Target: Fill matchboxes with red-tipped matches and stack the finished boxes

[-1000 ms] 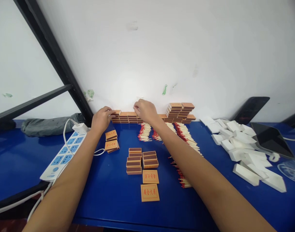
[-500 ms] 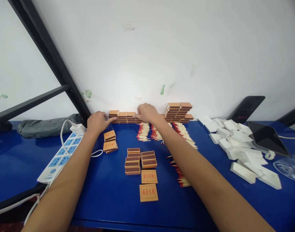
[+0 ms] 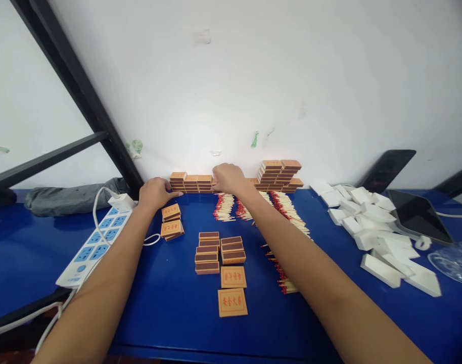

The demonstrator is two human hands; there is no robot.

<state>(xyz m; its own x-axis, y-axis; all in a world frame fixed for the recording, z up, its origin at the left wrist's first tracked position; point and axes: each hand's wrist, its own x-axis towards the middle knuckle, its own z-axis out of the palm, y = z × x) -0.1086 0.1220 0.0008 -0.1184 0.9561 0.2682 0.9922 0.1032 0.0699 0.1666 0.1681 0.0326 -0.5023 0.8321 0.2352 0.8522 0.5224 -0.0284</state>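
Left hand (image 3: 153, 193): thumb extending toward the left end of the matchbox row (image 3: 191, 185), center of frame, against the wall (image 3: 231, 91); other fingers curling, tips hidden. Right hand (image 3: 229, 179): fingers bending down at the row's middle, thumb side meeting the boxes; grip cannot be determined. Right forearm (image 3: 291, 242) is partly covering the matches (image 3: 291, 212), right of center. Clear object (image 3: 453, 260) is running off the right edge, outline indistinct.
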